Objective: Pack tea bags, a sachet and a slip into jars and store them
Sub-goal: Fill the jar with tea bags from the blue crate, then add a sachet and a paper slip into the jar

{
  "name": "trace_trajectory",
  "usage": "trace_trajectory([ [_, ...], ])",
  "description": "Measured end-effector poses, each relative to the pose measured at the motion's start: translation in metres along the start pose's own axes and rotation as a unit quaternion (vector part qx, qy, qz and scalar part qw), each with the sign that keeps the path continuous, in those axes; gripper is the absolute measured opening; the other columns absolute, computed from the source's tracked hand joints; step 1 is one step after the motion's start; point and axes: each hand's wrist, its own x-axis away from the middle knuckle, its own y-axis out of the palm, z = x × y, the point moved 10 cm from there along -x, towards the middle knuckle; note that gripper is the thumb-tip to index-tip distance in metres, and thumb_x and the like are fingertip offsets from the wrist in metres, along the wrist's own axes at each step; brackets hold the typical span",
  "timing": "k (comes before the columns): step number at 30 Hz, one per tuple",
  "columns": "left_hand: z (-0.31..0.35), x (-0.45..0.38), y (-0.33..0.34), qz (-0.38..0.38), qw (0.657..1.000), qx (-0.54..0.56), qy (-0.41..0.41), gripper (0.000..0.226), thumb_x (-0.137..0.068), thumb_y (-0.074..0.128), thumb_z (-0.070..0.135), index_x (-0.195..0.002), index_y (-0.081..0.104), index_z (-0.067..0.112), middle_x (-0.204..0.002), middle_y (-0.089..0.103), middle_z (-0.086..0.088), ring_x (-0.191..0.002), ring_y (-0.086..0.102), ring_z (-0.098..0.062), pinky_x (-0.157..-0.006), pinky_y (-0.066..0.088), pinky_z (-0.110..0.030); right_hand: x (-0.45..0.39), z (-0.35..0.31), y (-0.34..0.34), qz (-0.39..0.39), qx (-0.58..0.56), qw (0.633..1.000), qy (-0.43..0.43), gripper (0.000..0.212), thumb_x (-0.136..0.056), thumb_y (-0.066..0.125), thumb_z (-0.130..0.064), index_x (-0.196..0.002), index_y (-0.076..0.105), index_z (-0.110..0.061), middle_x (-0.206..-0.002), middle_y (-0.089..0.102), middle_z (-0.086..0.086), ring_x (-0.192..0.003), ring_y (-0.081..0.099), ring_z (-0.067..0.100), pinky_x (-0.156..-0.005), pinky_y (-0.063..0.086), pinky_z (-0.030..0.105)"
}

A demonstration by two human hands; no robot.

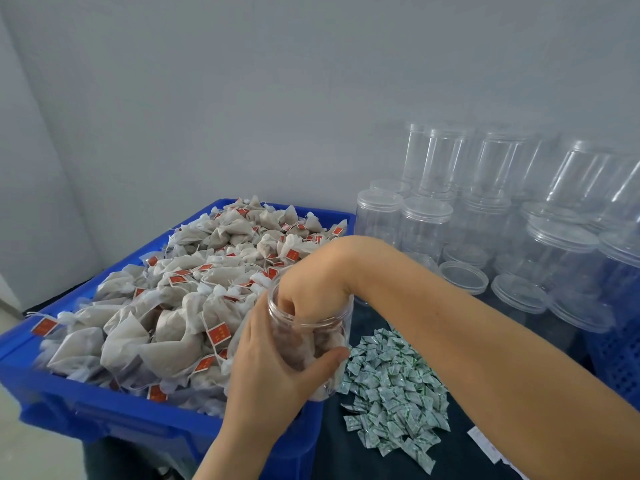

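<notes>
**Right hand deep in the jar, left hand holding it steady**

Head view: the left hand (266, 362) grips a clear jar (325, 344) from the side, fingers wrapped round its wall and the thumb pressed across the front. The jar is open at the top and sits tilted at the near right corner of a blue crate (104, 414), above the crate's rim. The right hand (311, 289) reaches down through the jar's mouth, wrist bent sharply, its fingers inside the jar; how they are curled and whether they hold anything cannot be told through the plastic. Tea bags (304, 344) show as brownish shapes in the lower part of the jar.

The crate is heaped with loose tea bags (180, 292), pale mesh pouches with strings and small red tags, piled above its rim. Just right of the jar, on the dark counter (346, 455), lies a spread of small white-and-green sachets (391, 386), some touching one another and overlapping. At the near right edge of the counter, partly cut off by the right forearm, lie white paper slips (485, 445).

Behind the sachets, against the pale wall (207, 98), stand many empty clear jars with lids (426, 223), stacked in two layers. A few loose clear lids (464, 277) lie on the counter in front of them. At the far right edge a blue mesh basket (620, 358) is partly in view.
</notes>
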Motion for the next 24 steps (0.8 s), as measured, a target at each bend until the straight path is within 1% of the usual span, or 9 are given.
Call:
trace_trajectory([
  [4,-0.001,0.000,-0.001,0.005,1.000,0.004,-0.004,0.088,-0.046,0.070,0.075,-0.124,0.028,0.067,-0.118,0.044,0.044,-0.110,0.046,0.017,-0.078,0.039,-0.011,-0.002,-0.004,0.002,-0.011,0.013,1.000,0.003,0.029,-0.103,0.047,-0.022,-0.128,0.060,-0.015,-0.093,0.051,-0.007,-0.075,0.046,0.007,-0.058,0.032,0.017],
  [7,-0.001,0.000,0.000,0.002,1.000,0.004,-0.008,0.090,-0.046,0.070,0.076,-0.125,0.030,0.064,-0.118,0.046,0.042,-0.110,0.046,0.016,-0.079,0.040,-0.013,0.001,-0.003,-0.001,-0.007,0.012,1.000,0.003,0.026,-0.103,0.047,-0.021,-0.123,0.063,-0.015,-0.085,0.050,-0.010,-0.071,0.046,0.005,-0.057,0.033,0.017],
  [11,-0.004,0.001,0.000,-0.005,1.000,0.014,-0.018,0.093,-0.046,0.071,0.077,-0.128,0.039,0.048,-0.118,0.054,0.028,-0.111,0.052,0.003,-0.088,0.049,-0.029,0.019,0.001,-0.022,0.128,-0.109,0.986,-0.020,0.026,-0.098,0.052,-0.013,-0.079,0.063,-0.028,-0.074,0.058,-0.017,-0.065,0.053,0.002,-0.056,0.039,0.013],
  [13,-0.003,0.002,0.000,-0.011,1.000,0.018,-0.016,0.096,-0.047,0.070,0.079,-0.131,0.039,0.045,-0.120,0.055,0.024,-0.114,0.053,-0.002,-0.093,0.049,-0.037,0.044,0.017,-0.038,0.278,-0.219,0.935,-0.017,0.020,-0.095,0.058,-0.014,-0.086,0.071,-0.026,-0.081,0.068,-0.017,-0.070,0.059,-0.001,-0.066,0.044,0.011],
  [15,-0.003,0.003,0.001,-0.018,1.000,0.016,-0.016,0.096,-0.047,0.069,0.081,-0.131,0.037,0.046,-0.122,0.054,0.024,-0.116,0.052,-0.003,-0.096,0.048,-0.039,0.075,0.046,-0.037,0.428,-0.291,0.856,0.000,0.017,-0.095,0.061,-0.014,-0.096,0.075,-0.023,-0.075,0.067,-0.021,-0.069,0.058,-0.007,-0.067,0.042,0.007],
  [17,-0.002,0.003,0.002,-0.022,1.000,0.015,-0.016,0.097,-0.048,0.070,0.079,-0.132,0.036,0.045,-0.125,0.052,0.023,-0.119,0.050,-0.004,-0.098,0.047,-0.038,0.095,0.076,-0.008,0.499,-0.325,0.801,0.061,0.018,-0.096,0.060,-0.014,-0.100,0.075,-0.023,-0.075,0.066,-0.020,-0.066,0.059,-0.002,-0.065,0.045,0.011],
  [19,-0.002,0.003,0.002,-0.023,1.000,0.013,-0.017,0.097,-0.048,0.069,0.079,-0.131,0.037,0.043,-0.124,0.051,0.025,-0.119,0.049,-0.002,-0.098,0.046,-0.035,0.087,0.100,0.041,0.462,-0.289,0.822,0.163,0.021,-0.098,0.057,-0.016,-0.110,0.072,-0.026,-0.094,0.070,-0.012,-0.075,0.060,0.000,-0.071,0.045,0.012],
  [21,0.002,0.001,0.002,-0.020,1.000,0.014,-0.014,0.089,-0.046,0.070,0.077,-0.125,0.038,0.051,-0.118,0.051,0.031,-0.115,0.048,0.006,-0.095,0.044,-0.021,0.065,0.112,0.102,0.347,-0.262,0.867,0.246,0.027,-0.100,0.055,-0.025,-0.125,0.065,-0.028,-0.122,0.063,-0.008,-0.105,0.059,0.004,-0.093,0.045,0.020],
  [24,0.021,0.001,0.008,-0.038,0.999,-0.008,0.015,0.085,-0.047,0.069,0.075,-0.120,0.030,0.060,-0.116,0.042,0.044,-0.110,0.039,0.023,-0.081,0.033,0.005,0.042,0.103,0.167,0.241,-0.268,0.893,0.270,0.041,-0.098,0.056,-0.043,-0.137,0.057,-0.030,-0.139,0.052,-0.009,-0.125,0.050,0.011,-0.106,0.041,0.031],
])
